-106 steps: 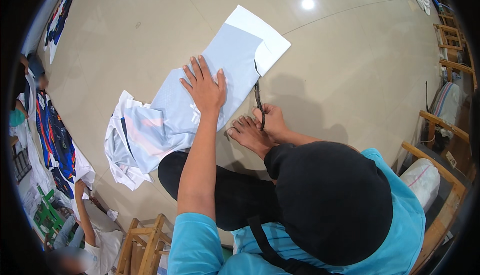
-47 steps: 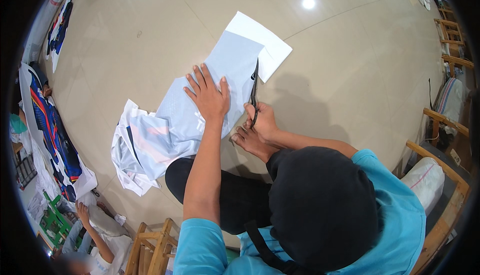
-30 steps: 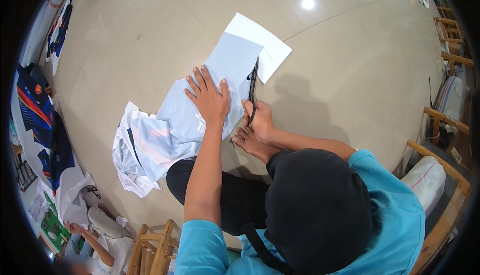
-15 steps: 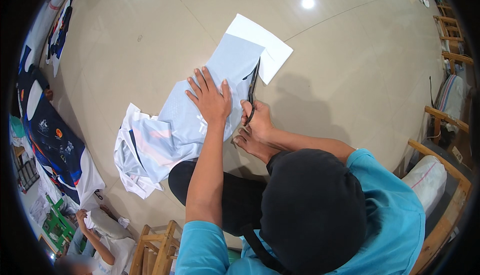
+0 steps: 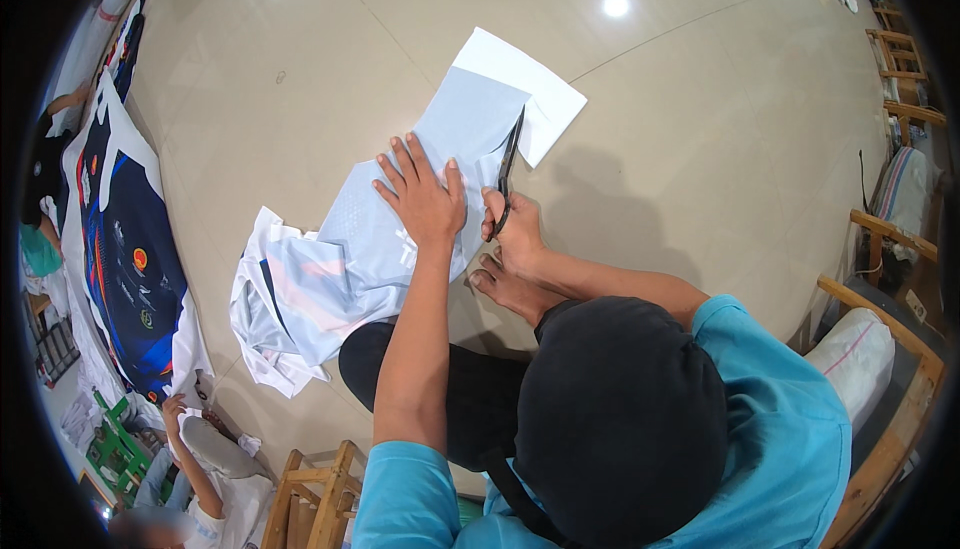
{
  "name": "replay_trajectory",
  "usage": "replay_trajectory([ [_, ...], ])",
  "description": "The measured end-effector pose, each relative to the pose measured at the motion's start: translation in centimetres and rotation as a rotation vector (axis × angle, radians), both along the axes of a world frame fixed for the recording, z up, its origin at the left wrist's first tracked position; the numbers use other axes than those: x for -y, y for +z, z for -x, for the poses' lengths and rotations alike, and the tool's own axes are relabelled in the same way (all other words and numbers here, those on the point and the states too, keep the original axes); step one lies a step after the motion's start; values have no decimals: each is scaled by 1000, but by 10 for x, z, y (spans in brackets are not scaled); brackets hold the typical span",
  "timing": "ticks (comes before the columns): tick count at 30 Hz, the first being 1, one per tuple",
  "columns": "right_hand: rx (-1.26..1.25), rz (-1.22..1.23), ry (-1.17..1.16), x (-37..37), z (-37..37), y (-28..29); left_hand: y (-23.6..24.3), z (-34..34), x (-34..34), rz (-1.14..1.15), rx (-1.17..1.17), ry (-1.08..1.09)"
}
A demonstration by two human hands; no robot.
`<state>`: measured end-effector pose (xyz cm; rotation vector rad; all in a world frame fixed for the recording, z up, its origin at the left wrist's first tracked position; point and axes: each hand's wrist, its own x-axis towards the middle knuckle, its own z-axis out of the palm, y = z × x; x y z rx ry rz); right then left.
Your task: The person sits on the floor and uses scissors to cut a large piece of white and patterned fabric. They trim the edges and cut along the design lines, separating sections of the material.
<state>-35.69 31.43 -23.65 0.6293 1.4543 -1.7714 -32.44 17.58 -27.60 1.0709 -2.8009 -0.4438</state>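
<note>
A light blue-grey fabric piece with white edges (image 5: 375, 214) lies on the tiled floor, its lower left end bunched in folds. Pressed flat on it with fingers spread is my left hand (image 5: 425, 199). My right hand (image 5: 518, 234) grips black-handled scissors (image 5: 508, 164) at the fabric's right edge. The blades point up toward the white strip (image 5: 555, 104), and look nearly closed at the border between blue and white. My bare foot (image 5: 515, 289) rests just below the right hand.
Left, a person's hand (image 5: 175, 407) touches a spread navy, white and orange printed cloth (image 5: 140, 249); another person stands behind it. A wooden stool (image 5: 310, 489) is at lower left. Wooden frames (image 5: 880, 319) and a white sack (image 5: 850, 354) line the right.
The scissors have shifted slightly up and their blades have drawn closer together. My left hand stays put. At left, the printed cloth has been spread wider by the people there.
</note>
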Motion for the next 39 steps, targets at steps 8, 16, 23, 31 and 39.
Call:
replay_trajectory([
  [8, 20, 20, -12, 5, -1, -1, -1, 0, 0, 8, 5, 0],
  [16, 14, 32, -38, 9, 4, -3, 0, 1, 0, 1, 5, 2],
  [23, 23, 44, -69, 16, 5, 3, 2, 1, -1, -8, 6, 6],
  [31, 30, 74, -70, 23, 5, 0, -1, 1, 1, 12, 3, 7],
  [39, 19, 78, -79, 27, 2, -11, -2, 1, 0, 14, 6, 6],
])
